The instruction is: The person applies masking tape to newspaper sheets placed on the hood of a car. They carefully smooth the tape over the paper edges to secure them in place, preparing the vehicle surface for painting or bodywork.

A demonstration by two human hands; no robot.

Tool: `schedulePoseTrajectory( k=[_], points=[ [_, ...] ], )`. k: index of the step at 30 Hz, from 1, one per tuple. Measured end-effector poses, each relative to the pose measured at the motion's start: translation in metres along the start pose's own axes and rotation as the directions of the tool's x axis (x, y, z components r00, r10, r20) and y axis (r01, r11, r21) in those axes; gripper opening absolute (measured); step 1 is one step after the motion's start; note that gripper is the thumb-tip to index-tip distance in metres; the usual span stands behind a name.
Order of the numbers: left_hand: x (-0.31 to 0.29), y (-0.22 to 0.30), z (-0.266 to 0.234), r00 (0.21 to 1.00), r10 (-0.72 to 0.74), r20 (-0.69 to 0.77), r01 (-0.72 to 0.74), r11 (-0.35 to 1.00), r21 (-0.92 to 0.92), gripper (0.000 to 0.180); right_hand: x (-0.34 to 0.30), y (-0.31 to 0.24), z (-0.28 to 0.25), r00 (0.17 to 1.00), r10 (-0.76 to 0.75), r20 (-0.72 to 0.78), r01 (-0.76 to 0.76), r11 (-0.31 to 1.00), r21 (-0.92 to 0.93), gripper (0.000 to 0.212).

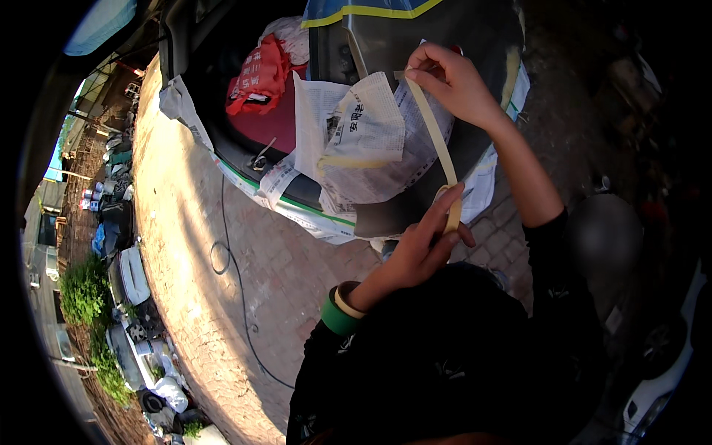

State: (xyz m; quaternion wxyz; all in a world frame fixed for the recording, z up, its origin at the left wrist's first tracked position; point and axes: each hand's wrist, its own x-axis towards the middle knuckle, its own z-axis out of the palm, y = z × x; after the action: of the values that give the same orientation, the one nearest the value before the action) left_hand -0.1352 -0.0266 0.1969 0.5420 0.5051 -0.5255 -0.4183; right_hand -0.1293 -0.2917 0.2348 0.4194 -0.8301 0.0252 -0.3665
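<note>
A strip of cream masking tape runs taut between my two hands. My right hand pinches its upper end, close to the dark car panel. Lower down, my left hand is closed around the tape roll, which the fingers partly hide. Around my left wrist hang a green tape roll and a narrower cream tape roll. Sheets of newspaper cover part of the open car boot, just left of the strip. More paper and green tape line the car's lower edge.
Inside the boot lie a red bag and a crumpled pale plastic bag. A dark hose snakes over the brick paving. Assorted scrap lines the far left, and a white car stands at lower right.
</note>
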Motion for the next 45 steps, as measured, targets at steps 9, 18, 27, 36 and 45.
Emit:
schedulePoseTrajectory(
  k=[9,18,27,36,45],
  points=[
    [-0.006,0.002,-0.002,0.995,0.077,0.057,-0.081,0.994,0.078,0.068,0.021,-0.022,0.004,0.999,-0.039,0.029,0.041,0.996,-0.075,0.012],
    [-0.011,-0.002,-0.003,0.997,0.076,0.033,-0.075,0.997,-0.01,0.066,0.02,-0.024,0.013,0.999,-0.036,-0.007,0.034,0.979,-0.199,0.014],
    [-0.004,-0.013,-0.002,0.999,0.036,0.037,-0.03,0.989,-0.144,0.067,0.021,-0.011,0.017,1.0,-0.018,-0.003,0.017,0.969,-0.245,0.014],
    [0.001,-0.027,0.0,1.0,-0.009,-0.022,0.003,0.955,-0.298,0.068,0.019,-0.004,0.022,1.0,0.003,-0.013,-0.006,0.964,-0.267,0.014],
    [-0.004,-0.021,0.006,0.998,-0.028,-0.052,0.013,0.965,-0.262,0.067,0.034,0.013,0.012,0.995,0.021,-0.1,-0.069,0.859,-0.507,0.05]
  ],
)
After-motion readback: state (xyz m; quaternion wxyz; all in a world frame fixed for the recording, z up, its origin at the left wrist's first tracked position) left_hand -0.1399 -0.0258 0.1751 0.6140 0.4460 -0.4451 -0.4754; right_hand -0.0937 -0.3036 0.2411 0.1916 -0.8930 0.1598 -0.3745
